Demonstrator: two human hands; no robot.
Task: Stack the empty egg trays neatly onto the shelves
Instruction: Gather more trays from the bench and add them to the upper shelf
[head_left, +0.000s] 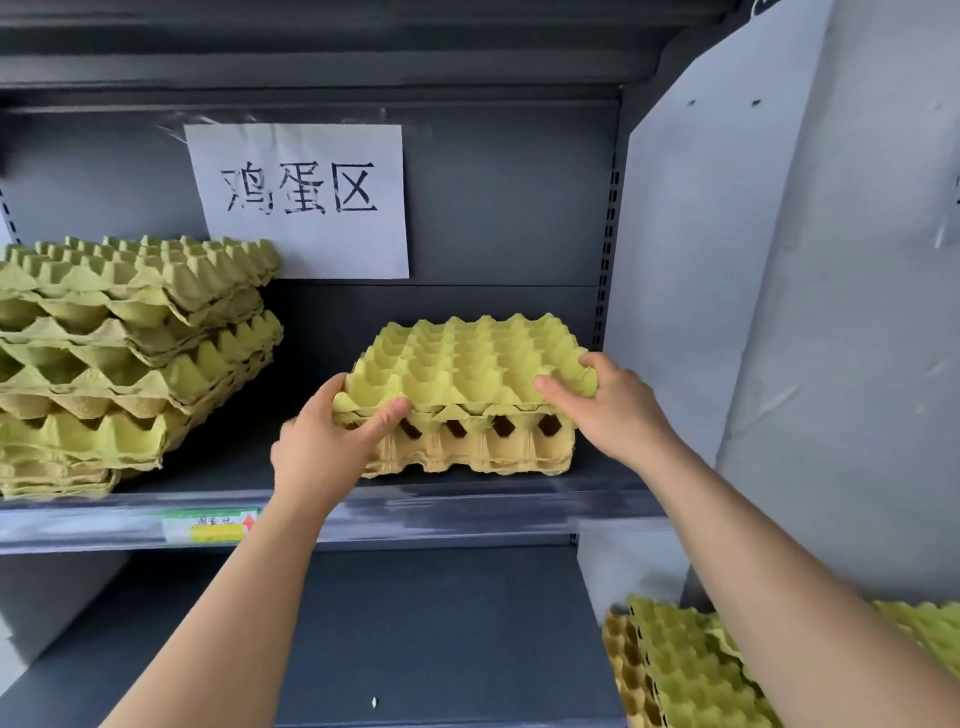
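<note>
While left hand (322, 441) and right hand (618, 410) grip the top tray (467, 358) by its front corners, below-right of the paper sign (298, 197), it seats on a short stack (467, 452) | tall stack (130, 353) below-left of sign: shelved (edges ragged) | loose trays (691, 670) far below-right: unshelved

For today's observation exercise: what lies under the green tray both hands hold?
A short stack of tan trays, resting on the shelf. Their cups are covered by the green tray.

Grey shelf (223, 467), tall egg tray stack (119, 353) left, short stack (467, 447) right
</note>
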